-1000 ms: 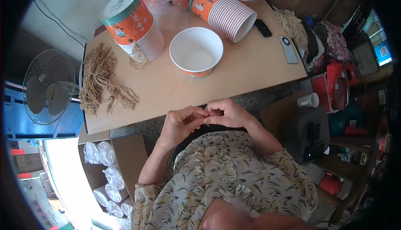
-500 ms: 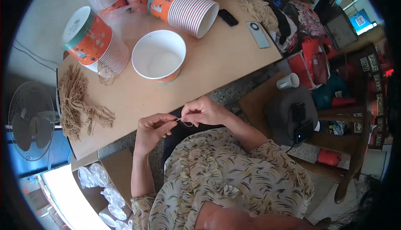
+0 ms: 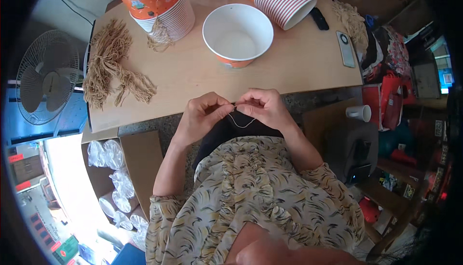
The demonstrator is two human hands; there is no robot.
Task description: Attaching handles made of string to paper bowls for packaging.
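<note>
On the table point(image 3: 193, 84), open tub point(image 3: 237, 36), string bundle point(image 3: 105, 65), upturned tub stack point(image 3: 176, 17), nearby fingers point(image 3: 223, 110) pinching cord point(image 3: 239, 126)

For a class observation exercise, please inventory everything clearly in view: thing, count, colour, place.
Table: one, light wood, centre
Open tub: one, white inside, on table
Tub stacks: two or more, orange and white, table's far side
Cord bundle: one, tan, table's left
Phone: one, silver, table's right
Small object: one, black, near phone
Stringy pile: one, cream, beyond phone
Mug: one, white, right
Fan: one, grey, left
Carton: one, brown, lower left
Packages: several, clear, inside carton
Bags: count unclear, red, right
String: one, pale, between fingers
Blouse: one, patterned cream, below
Left hand, right hand: two, bare, near table
</note>
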